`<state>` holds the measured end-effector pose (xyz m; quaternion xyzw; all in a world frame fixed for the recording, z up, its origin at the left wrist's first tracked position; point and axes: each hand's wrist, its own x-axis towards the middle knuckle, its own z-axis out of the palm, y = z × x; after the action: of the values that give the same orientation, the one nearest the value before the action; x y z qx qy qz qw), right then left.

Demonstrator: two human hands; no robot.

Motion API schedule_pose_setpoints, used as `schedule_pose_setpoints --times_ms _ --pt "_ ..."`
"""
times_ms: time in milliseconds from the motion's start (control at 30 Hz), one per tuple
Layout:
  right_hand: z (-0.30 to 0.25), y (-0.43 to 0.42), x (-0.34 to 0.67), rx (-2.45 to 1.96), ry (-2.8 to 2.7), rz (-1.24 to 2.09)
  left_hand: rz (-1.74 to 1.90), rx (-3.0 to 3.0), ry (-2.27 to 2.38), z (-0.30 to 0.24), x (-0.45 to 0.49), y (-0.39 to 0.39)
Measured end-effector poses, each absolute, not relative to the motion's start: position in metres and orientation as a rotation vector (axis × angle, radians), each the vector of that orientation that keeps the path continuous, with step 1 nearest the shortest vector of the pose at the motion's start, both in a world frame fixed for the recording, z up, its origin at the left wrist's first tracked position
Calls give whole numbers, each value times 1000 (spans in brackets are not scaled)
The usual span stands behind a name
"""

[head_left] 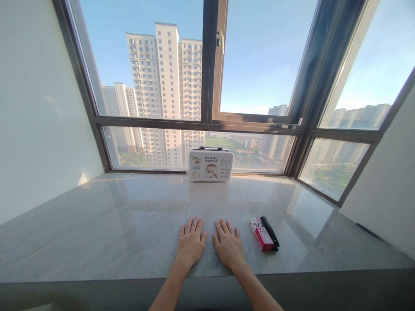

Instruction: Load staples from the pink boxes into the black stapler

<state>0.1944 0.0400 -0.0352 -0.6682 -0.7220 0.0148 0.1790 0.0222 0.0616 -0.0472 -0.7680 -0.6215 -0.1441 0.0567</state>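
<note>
While you look down at the marble sill [113, 224], both of your hands lie flat on it, palms down and side by side near its front edge. Your left hand [191, 242] has its fingers stretched out and slightly spread, and it holds nothing. Your right hand [228, 245] lies the same way, open and empty, with its thumb close to the left hand's thumb but not touching it.

Just to the right of your right hand lies a small red and white box [262, 235], flat on the stone and angled away from you. A slim black object [269, 231] lies along the box's far right side, touching it or nearly so; what it is you cannot tell from here. Neither hand touches either one.

Well beyond your fingertips, at the back of the sill, a white carry case [210, 165] with cartoon prints stands upright against the window frame [207, 123], with tall apartment towers showing through the glass behind it.
</note>
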Motion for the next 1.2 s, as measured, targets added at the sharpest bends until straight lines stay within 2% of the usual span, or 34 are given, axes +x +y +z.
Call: schedule_pose_setpoints --times_ms 1200 --pt "-25 34 193 -1901 -2040 74 -426 -2346 -1915 -39 24 55"
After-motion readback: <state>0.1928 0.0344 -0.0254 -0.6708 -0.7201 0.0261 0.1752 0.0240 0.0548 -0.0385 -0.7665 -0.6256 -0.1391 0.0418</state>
